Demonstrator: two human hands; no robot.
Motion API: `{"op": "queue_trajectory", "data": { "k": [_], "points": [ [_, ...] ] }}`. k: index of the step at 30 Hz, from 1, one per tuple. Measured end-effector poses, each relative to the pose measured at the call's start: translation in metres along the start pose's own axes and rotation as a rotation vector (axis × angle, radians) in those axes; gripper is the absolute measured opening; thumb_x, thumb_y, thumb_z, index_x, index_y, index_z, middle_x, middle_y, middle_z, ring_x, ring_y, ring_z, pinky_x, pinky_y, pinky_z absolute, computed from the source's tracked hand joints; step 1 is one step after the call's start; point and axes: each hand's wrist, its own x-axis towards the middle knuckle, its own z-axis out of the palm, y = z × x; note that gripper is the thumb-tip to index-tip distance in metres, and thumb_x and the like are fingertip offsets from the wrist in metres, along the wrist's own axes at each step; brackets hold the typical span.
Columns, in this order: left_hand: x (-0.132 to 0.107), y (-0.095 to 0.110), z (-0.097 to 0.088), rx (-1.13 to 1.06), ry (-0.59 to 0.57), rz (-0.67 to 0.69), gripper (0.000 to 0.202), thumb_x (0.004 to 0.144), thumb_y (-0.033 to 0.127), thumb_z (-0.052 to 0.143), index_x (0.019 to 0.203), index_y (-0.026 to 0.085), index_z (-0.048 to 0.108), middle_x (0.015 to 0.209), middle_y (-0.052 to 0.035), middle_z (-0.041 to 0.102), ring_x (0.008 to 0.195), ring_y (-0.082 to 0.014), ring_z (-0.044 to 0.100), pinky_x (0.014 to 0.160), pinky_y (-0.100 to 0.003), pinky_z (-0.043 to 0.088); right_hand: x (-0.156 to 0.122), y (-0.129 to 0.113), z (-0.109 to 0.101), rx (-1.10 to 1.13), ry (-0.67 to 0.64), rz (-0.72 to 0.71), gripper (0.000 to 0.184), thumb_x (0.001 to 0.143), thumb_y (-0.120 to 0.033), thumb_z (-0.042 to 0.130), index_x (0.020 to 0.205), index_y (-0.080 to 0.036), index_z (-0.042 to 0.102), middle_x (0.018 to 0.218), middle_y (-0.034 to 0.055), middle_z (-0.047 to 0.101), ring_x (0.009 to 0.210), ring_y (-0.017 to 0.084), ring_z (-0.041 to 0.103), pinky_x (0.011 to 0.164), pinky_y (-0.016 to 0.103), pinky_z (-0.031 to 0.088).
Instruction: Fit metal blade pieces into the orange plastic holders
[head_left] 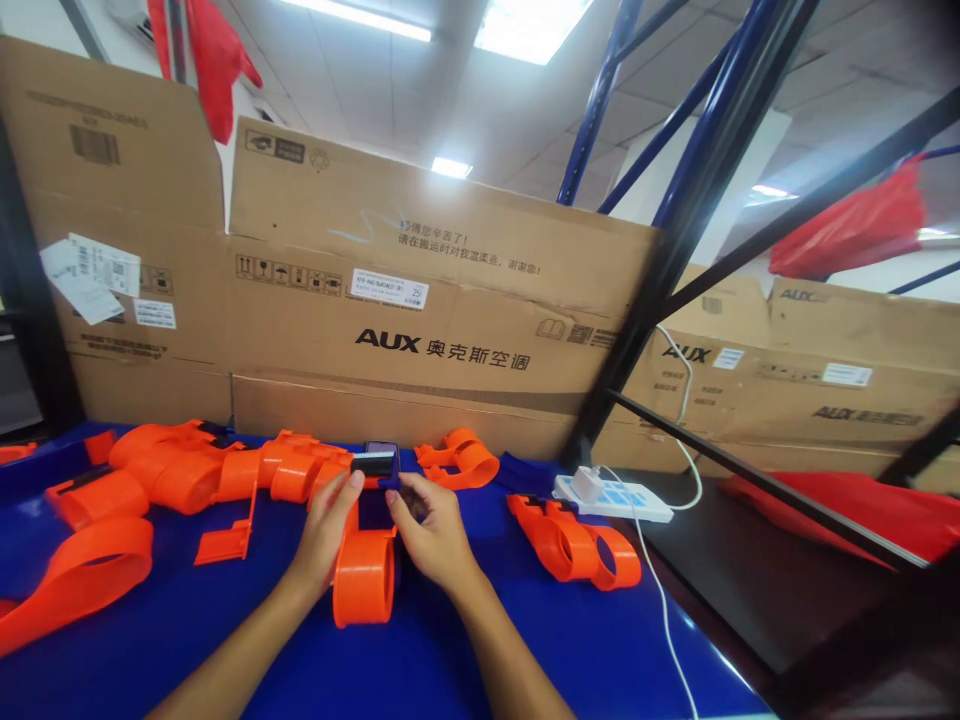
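Both of my hands are at an orange plastic band (pixel 365 580) whose lower part curls into a loop. My left hand (pixel 328 525) is closed on its left side, the thumb against a black strip (pixel 373 465) with a pale toothed-looking edge. With thumb and fingers, my right hand (pixel 436 525) grips a dark blue part (pixel 394 468) at the strip's right end. Whether that blue part is joined to the band cannot be made out. Just behind the hands lies a small dark rectangular thing (pixel 384 450), partly hidden.
Several curled orange bands (pixel 169 465) lie on the blue table (pixel 300 660) to the left. More bands (pixel 574 540) lie on the right, near a white power strip (pixel 615 497) with a cable (pixel 661 600). Cardboard (pixel 315 330) stands behind; a dark rack post (pixel 637 340) rises at right.
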Motion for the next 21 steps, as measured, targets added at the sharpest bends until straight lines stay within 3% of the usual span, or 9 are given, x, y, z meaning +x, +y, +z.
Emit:
{"op": "queue_trajectory", "data": {
  "k": [5,10,17,19,21],
  "points": [
    [0.001,0.005,0.001,0.046,0.008,0.019,0.035,0.08,0.054,0.079,0.092,0.021,0.077,0.087,-0.0011,0.073,0.088,-0.02,0.064,0.08,-0.026,0.051,-0.013,0.006,0.003,0.045,0.095,0.034,0.028,0.095,-0.042,0.064,0.112,-0.021,0.071,0.076,0.0028,0.067,0.062,0.017,0.058,0.058,0.028,0.048],
    [0.004,0.005,0.0,0.077,-0.045,0.018,0.036,0.081,0.053,0.078,0.097,0.021,0.078,0.089,-0.0029,0.075,0.087,-0.0207,0.065,0.08,-0.027,0.051,-0.012,0.004,-0.005,0.024,-0.004,0.028,0.031,0.099,-0.046,0.057,0.086,-0.021,0.07,0.061,-0.0022,0.049,0.053,0.013,0.039,0.048,0.025,0.032],
    [0.006,0.006,-0.001,0.035,-0.105,-0.036,0.039,0.079,0.053,0.08,0.099,0.02,0.076,0.093,-0.0049,0.076,0.082,-0.0215,0.067,0.078,-0.029,0.052,-0.012,0.001,-0.011,-0.033,-0.008,-0.005,0.037,0.1,-0.048,0.054,0.08,-0.021,0.069,0.059,-0.0024,0.042,0.055,0.013,0.031,0.047,0.025,0.025],
    [0.003,0.006,0.0,0.004,-0.106,-0.044,0.038,0.079,0.053,0.08,0.098,0.02,0.076,0.087,-0.0029,0.075,0.076,-0.0189,0.066,0.076,-0.028,0.052,-0.013,0.003,-0.011,-0.021,0.008,0.003,0.037,0.1,-0.049,0.054,0.079,-0.021,0.068,0.059,-0.0025,0.039,0.055,0.012,0.029,0.048,0.025,0.026],
    [0.0,0.006,0.0,-0.027,-0.061,-0.054,0.037,0.079,0.054,0.08,0.091,0.02,0.074,0.073,0.0008,0.069,0.063,-0.0151,0.06,0.064,-0.025,0.05,-0.013,0.006,-0.009,0.019,0.025,0.02,0.035,0.099,-0.05,0.054,0.086,-0.022,0.07,0.06,-0.0025,0.039,0.055,0.013,0.03,0.048,0.025,0.028]
  ]
}}
